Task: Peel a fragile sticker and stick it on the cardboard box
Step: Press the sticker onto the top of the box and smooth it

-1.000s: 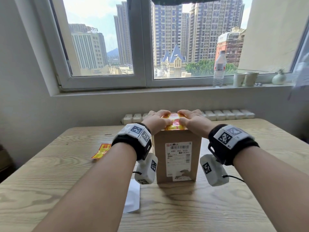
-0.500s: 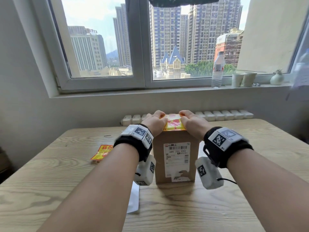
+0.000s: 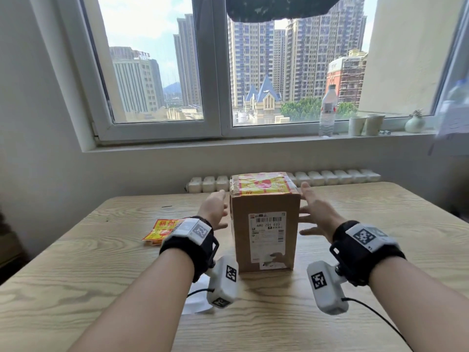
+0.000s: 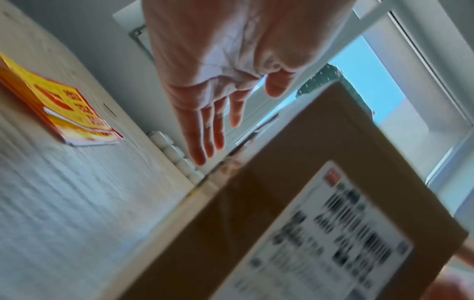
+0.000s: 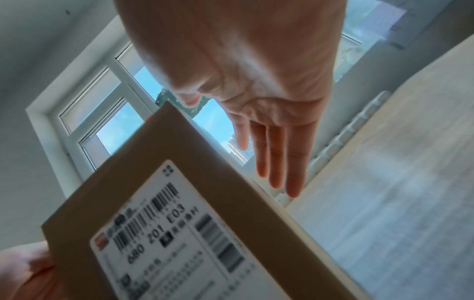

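While a wood-grain table (image 3: 380, 224) sits under a big window (image 3: 210, 72) w/ city towers outside, the cardboard box (image 3: 265, 224) stands upright, long axis vertical, label side toward the person. Fragile sticker (image 3: 261, 184) lies flat on its top (spare sheets (image 3: 162, 229) lie beside left fingers). Left hand (image 3: 215, 209) & right hand (image 3: 314, 214) flank the box, fingers straight, holding nothing.
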Tool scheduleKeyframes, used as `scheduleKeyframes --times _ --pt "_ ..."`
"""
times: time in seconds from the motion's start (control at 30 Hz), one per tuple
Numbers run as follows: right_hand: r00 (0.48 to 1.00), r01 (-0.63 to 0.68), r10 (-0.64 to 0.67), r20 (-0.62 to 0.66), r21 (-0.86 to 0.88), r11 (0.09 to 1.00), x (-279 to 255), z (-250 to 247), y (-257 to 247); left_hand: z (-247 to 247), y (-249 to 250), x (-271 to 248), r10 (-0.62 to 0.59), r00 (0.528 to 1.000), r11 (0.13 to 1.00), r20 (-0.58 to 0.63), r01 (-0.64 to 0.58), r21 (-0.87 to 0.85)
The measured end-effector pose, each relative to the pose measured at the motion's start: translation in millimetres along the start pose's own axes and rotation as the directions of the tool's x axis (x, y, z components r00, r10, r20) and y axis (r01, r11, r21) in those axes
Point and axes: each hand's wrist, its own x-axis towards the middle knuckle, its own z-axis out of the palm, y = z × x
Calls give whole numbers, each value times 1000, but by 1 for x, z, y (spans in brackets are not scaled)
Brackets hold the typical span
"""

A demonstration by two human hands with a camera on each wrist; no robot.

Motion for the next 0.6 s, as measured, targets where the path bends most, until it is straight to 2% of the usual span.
scheduleKeyframes --times 0.1,0.17,0.33,0.4,0.6 --pt "998 -33 31 -46 -54 998 -2 -5 15 -3 -16 0 21 1000 997 -14 -20 74" --pt "998 -37 30 -53 -121 992 -2 -5 19 -2 -22 0 14 1000 989 27 -18 150" --pt "999 1 8 31 -304 953 -8 6 21 5 -24 -14 -18 991 925 136 -36 377" --pt "999 10 2 38 -316 949 -9 8 20 6 -23 -16 -33 987 904 159 -38 426" --pt "999 18 -11 30 -271 962 1 9 7 10 -11 -2 -15 992 899 123 -40 436"
